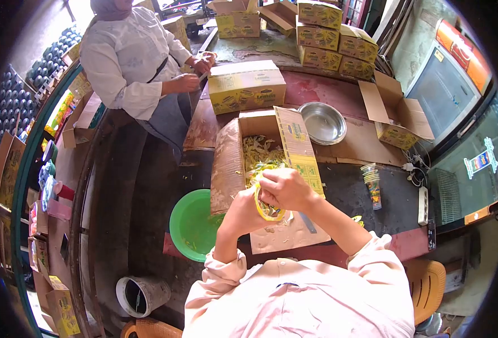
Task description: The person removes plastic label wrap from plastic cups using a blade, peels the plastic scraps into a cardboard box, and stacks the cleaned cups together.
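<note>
My left hand [240, 213] is wrapped around a plastic cup [267, 217] with a yellow rim, tilted so that its round mouth faces me. Over the mouth, my right hand [287, 187] is closed, its fingertips at or inside the rim; what they pinch is hidden. Both hands are above the near flap of an open cardboard box [226, 169]. Pale yellow-green shreds [258, 151] fill part of the box, and some bright yellow pieces lie just beyond my hands. A flat grey metal strip [307, 223], perhaps a blade, rests on the flap beside my right wrist.
A green basin [190, 225] stands left of the box, a steel bowl [322, 123] behind it. Stacked printed cups [372, 187] lie to the right. A closed lemon carton [248, 90] is farther back. Across the table a person [133, 62] handles something small. A white bucket [143, 297] sits lower left.
</note>
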Demonstrator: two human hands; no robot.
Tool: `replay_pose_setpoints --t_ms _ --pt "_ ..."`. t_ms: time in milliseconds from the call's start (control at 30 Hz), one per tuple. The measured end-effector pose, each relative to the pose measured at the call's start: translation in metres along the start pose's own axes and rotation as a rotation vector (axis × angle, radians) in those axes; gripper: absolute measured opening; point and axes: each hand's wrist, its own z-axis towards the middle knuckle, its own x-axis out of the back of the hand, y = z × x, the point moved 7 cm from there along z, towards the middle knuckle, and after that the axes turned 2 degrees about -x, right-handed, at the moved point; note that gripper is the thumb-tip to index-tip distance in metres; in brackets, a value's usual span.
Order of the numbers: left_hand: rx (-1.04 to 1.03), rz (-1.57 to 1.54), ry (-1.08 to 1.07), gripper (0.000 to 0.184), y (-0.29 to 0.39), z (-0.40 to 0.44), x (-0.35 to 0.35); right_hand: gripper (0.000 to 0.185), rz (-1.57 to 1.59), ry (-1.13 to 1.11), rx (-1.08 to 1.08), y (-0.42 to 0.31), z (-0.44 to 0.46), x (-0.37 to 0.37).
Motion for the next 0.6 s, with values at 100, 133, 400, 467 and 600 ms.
replay_pose_setpoints --t_ms 100,133,400,467,600 --pt "-0.077 0.094 0.010 0.037 0.002 0.001 -0.001 0.019 0.126 0.012 -0.055 0.005 0.002 0.003" --pt "-0.107 0.127 0.025 0.038 0.003 0.000 -0.002 0.018 0.170 0.005 -0.071 0.008 0.000 0.001" --pt "-0.042 0.044 0.098 0.037 0.000 -0.005 -0.001 0.015 0.352 0.119 -0.181 0.025 -0.013 -0.004" --pt "-0.044 -0.045 0.149 0.037 0.001 -0.012 0.003 0.017 0.362 0.287 -0.240 0.058 -0.021 0.000" --pt "-0.055 -0.020 0.408 0.036 -0.004 -0.038 0.045 0.022 0.911 0.451 -0.762 0.139 -0.054 0.039"
